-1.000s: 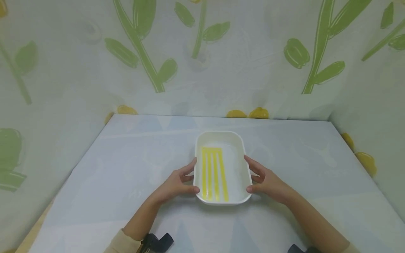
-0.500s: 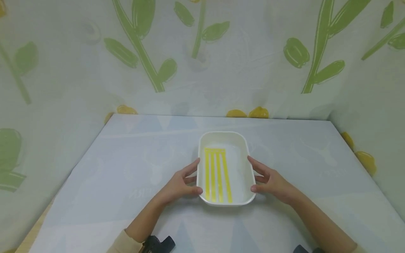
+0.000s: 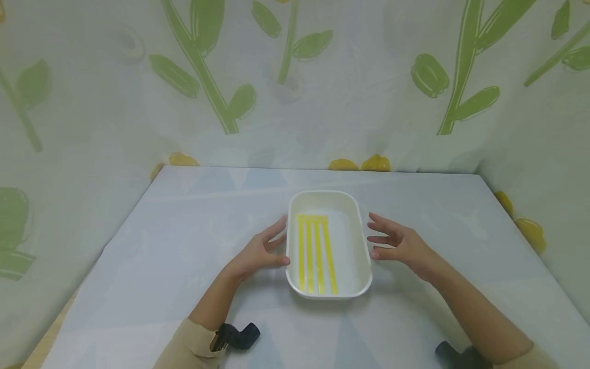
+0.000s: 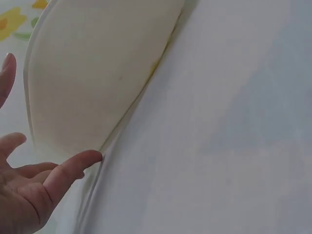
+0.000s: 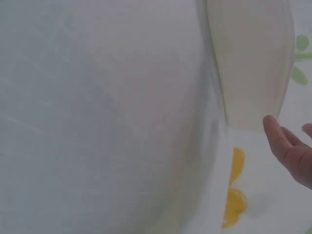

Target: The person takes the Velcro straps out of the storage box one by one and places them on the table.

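Observation:
A white rectangular tray with rounded corners (image 3: 352, 256) sits on the table in the head view. Several yellow strips (image 3: 318, 256), joined along a band at the far end, lie on the left part of its floor. My left hand (image 3: 258, 255) is at the tray's left side, thumb tip by the rim and fingers spread; whether it touches is hard to tell. To the right of the tray, my right hand (image 3: 405, 248) is held apart from it with loosely spread fingers. Both wrist views show the tray's pale outer wall (image 4: 97, 78) beyond the fingers.
The pale blue and white table surface (image 3: 193, 230) surrounds the tray. Walls with printed green leaves and yellow flowers (image 3: 378, 163) stand behind and at both sides. Dark devices (image 3: 241, 335) are worn at both wrists.
The tray shifted slightly right, then stayed put. My right hand has come off its right rim and moved outward and away from me. My left hand has slid a little up and loosened.

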A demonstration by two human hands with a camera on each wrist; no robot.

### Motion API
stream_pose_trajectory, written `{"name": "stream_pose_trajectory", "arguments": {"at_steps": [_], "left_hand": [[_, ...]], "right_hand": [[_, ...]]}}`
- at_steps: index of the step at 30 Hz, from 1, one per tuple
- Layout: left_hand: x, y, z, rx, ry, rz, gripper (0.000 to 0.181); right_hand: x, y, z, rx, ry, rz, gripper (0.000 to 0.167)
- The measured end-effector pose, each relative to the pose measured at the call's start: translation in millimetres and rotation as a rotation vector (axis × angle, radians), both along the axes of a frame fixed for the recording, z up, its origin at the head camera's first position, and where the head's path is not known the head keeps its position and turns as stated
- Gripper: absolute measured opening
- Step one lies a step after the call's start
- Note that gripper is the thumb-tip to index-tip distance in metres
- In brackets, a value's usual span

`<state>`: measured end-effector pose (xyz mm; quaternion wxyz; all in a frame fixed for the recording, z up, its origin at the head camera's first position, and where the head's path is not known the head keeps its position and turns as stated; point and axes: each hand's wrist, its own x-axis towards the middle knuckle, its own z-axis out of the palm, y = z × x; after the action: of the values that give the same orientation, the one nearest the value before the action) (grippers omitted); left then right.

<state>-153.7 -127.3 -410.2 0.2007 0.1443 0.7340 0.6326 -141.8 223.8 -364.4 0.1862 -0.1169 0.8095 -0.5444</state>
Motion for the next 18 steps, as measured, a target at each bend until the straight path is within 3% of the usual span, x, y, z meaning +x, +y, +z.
{"name": "stream_pose_trajectory", "arguments": {"at_steps": [7, 13, 18], "left_hand": [[-8.3, 3.9, -7.2, 0.028, -0.015, -0.049, 0.099], [-6.4, 4.9, -11.0, 0.098, -0.039, -0.059, 0.1], [-3.7, 4.9, -14.1, 0.105, -0.039, -0.064, 0.1]], "right_hand": [[-9.6, -7, 27.7, 0.099, 0.022, -0.035, 0.081], [-20.8, -25, 59.2, 0.141, 0.03, -0.071, 0.079], [-36.3, -43, 74.5, 0.131, -0.001, -0.059, 0.075]]}}
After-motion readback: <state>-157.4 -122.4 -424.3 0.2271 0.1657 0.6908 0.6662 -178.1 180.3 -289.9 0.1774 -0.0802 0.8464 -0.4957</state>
